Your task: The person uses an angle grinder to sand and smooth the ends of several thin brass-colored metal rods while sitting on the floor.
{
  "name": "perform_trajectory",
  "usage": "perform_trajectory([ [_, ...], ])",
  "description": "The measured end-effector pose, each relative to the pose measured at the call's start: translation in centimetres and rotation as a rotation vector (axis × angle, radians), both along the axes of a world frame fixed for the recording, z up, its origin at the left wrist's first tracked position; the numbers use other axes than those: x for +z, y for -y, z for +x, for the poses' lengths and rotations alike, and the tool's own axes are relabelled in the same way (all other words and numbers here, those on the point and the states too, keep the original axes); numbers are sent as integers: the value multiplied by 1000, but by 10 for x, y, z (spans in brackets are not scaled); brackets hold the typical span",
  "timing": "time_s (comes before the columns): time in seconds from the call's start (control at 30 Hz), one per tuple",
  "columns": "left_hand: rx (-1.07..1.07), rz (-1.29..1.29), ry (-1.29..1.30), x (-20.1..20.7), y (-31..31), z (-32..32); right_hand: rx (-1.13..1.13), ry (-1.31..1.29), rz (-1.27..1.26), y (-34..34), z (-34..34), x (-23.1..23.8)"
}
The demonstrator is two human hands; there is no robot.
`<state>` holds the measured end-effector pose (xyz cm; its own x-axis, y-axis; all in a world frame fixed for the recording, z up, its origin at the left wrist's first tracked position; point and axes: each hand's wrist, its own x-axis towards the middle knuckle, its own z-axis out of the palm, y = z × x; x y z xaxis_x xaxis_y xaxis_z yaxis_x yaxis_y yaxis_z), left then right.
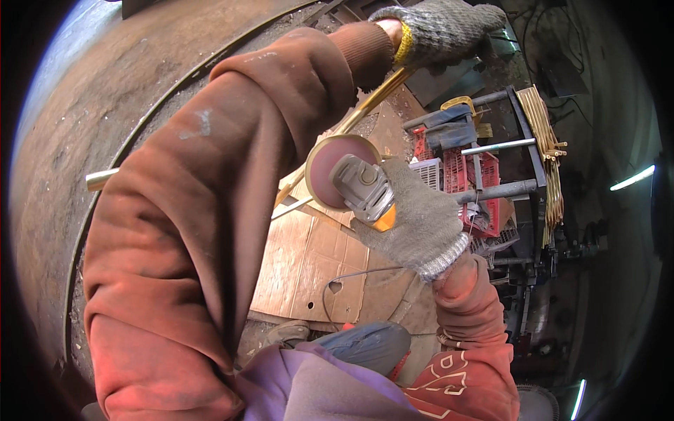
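My right hand (pixel 418 217), in a grey knit glove with a white cuff, is wrapped around an angle grinder (pixel 361 184). The grinder has a metal head, a yellow-orange body and a reddish round disc (pixel 324 168). Stretched far forward, my left hand (pixel 446 31) wears a grey glove with a yellow cuff; its fingers are mostly hidden and dark. A brass-coloured tube (pixel 375 100) runs diagonally below my left wrist and passes behind the disc. Whether the left hand grips it, I cannot tell. The end of a brass-coloured tube (pixel 100 179) sticks out left of my left sleeve.
Flattened cardboard (pixel 309 263) covers the floor below, with a dark cable (pixel 325 295) across it. At the right stands a metal rack (pixel 523 140) with red crates (pixel 460 168) and a bundle of brass rods (pixel 542 133). A curved dark edge (pixel 151 116) crosses the left.
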<state>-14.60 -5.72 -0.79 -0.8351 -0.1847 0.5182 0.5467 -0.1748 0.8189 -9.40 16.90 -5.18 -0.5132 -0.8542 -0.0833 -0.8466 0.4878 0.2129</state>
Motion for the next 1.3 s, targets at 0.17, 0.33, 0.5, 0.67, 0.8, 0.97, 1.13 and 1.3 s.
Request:
perform_trajectory([
  [0.17, 8, 22, 12, -1, 12, 9, 61, 35, -156, 8, 2, -1],
  [0.33, -13, 33, 14, -3, 11, 5, 38, 25, -117, 6, -2, -5],
  [0.5, 2, 23, -11, -4, 9, 2, -3, 52, -124, 13, 1, -4],
  [0.67, 11, -17, 28, 1, 10, 18, 1, 84, -183, 15, 4, -3],
  [0.8, 22, -13, 9, 0, 8, 17, -39, 131, -146, 17, 5, -1],
  [0.97, 53, -22, 16, 2, 7, 8, -70, 142, -205, 21, 10, -2],
  [1.13, 84, -45, 16, 0, 5, 3, -63, 182, -166, 22, 11, -4],
  [1.3, 66, -24, 13, 4, 8, 1, -85, 236, -283, 14, 6, -14],
])
